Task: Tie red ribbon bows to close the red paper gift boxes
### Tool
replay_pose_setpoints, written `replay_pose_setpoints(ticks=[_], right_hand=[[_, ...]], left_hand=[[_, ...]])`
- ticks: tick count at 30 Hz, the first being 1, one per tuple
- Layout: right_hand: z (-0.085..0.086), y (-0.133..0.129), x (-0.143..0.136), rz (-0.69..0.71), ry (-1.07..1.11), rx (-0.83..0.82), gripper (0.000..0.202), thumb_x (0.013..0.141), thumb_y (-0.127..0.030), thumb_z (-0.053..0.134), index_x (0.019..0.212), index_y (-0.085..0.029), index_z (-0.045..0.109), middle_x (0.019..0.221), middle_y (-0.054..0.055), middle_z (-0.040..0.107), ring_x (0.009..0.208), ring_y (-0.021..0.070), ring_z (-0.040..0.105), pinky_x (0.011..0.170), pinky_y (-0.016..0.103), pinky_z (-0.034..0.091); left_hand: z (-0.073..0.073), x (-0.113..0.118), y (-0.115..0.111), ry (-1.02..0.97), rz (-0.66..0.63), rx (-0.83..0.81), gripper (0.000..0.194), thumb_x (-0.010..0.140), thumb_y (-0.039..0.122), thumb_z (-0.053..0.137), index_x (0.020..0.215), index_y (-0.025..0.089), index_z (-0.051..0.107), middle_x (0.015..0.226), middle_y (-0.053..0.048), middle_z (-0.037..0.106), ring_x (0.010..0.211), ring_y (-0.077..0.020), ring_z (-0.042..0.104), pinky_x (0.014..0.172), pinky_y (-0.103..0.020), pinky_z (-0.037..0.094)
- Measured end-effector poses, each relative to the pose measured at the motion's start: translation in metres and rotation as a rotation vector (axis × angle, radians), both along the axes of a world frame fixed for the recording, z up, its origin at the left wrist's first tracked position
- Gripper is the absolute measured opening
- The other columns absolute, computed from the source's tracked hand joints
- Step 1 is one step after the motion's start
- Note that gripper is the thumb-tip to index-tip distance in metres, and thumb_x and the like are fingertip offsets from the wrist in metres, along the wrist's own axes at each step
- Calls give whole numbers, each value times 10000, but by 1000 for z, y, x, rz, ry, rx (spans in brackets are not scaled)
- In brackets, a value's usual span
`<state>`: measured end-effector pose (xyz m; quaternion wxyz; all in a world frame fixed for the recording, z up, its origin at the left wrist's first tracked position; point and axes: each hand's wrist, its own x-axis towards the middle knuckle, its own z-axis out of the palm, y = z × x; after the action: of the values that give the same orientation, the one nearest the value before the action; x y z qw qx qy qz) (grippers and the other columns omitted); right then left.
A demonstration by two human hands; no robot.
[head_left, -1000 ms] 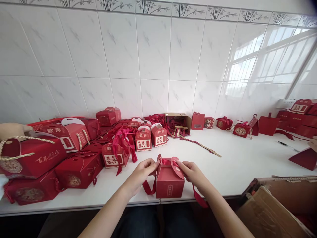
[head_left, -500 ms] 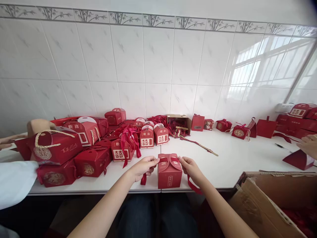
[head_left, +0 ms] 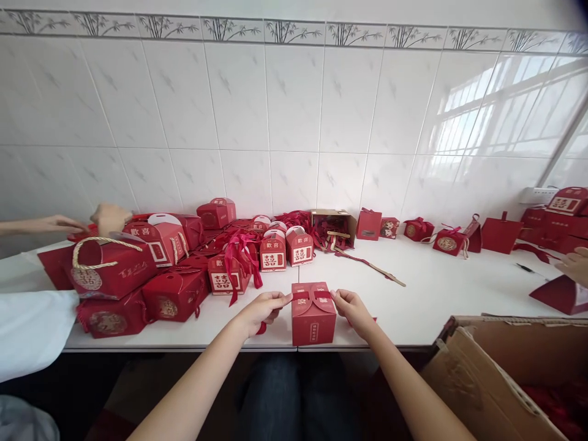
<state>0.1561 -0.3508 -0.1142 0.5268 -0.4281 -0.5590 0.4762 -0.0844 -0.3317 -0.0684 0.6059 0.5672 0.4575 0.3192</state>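
A small red gift box [head_left: 313, 321] stands upright near the table's front edge, its curved top flaps folded over. A red ribbon [head_left: 301, 296] runs across its top through the flaps. My left hand [head_left: 266, 309] pinches the ribbon at the box's left side, with a bit of ribbon below the fingers. On the right side, my right hand [head_left: 351, 306] pinches the other end of the ribbon close to the top edge. Most of the ribbon's loose right end is hidden behind that hand.
Red boxes [head_left: 174, 291] are piled at the left, where another person's hands [head_left: 110, 217] reach in. Behind, a carton of ribbons [head_left: 351, 226] lies near the wall. An open cardboard box [head_left: 482, 380] stands front right; another person's hand [head_left: 574, 264] is at the right edge.
The ribbon now lies flatter and straighter across the box top, and its hanging ends show less. At the left, the other person's hands have moved right and up behind the boxes.
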Motion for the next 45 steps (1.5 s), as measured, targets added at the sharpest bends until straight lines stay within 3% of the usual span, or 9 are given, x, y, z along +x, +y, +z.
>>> replay_pose_setpoints(ticks=[6,22,28,32,36,39,41,42,45], right_hand=[[-15,4,-8,-35,95,21,498,717,-639,565,572,-203,376,513,-77,284,488,80,189,476,240,156],[-14,2,-8,-54,149,38,501,712,-602,604,540,-206,351,494,-79,262,478,77,179,469,246,148],[-10,-3,-10,-139,129,42,468,721,-587,602,539,-206,401,483,-76,251,466,86,183,464,259,136],[-9,-3,-13,-249,115,30,498,782,-598,511,525,-224,308,500,-73,202,468,96,178,458,265,152],[-3,-3,-9,-344,67,17,466,764,-550,574,527,-220,345,505,-59,291,483,110,284,478,265,248],[3,-10,0,-504,18,88,333,770,-528,579,736,-201,523,730,17,531,707,177,488,620,278,376],[6,-21,7,-654,-46,176,338,800,-529,533,869,-198,548,906,58,574,873,215,517,716,298,405],[8,-29,9,-691,-88,199,338,820,-530,498,845,-197,552,880,56,577,856,217,524,710,301,408],[14,-50,7,-484,-252,168,397,869,-518,419,690,-197,568,642,13,523,621,176,484,573,280,371]], left_hand=[[-22,4,1,-161,-37,-39,536,570,588,725,658,201,364,535,112,258,427,-37,193,432,-221,92],[-22,0,1,-146,-43,17,516,597,557,731,610,196,362,500,109,268,430,-40,195,442,-228,105],[-9,-9,1,-37,-67,11,495,683,642,600,620,180,431,519,94,285,440,-53,179,454,-237,101],[1,-16,-1,30,-57,61,438,671,590,647,682,169,525,528,93,313,438,-56,212,451,-231,140],[13,-32,-1,111,-62,159,331,650,479,716,742,172,635,680,8,543,590,-110,465,524,-223,318],[14,-52,-8,302,126,382,327,726,471,643,957,240,644,1061,-51,613,971,-217,538,788,-282,418],[10,-60,-21,453,271,501,319,790,498,546,965,246,631,1096,-57,608,1037,-243,529,860,-318,417],[6,-61,-30,503,289,523,314,814,499,506,944,243,634,1053,-55,616,1006,-240,548,850,-317,430],[-7,-46,-58,567,120,567,302,861,456,456,1033,281,631,969,-33,613,889,-201,594,792,-272,469]])
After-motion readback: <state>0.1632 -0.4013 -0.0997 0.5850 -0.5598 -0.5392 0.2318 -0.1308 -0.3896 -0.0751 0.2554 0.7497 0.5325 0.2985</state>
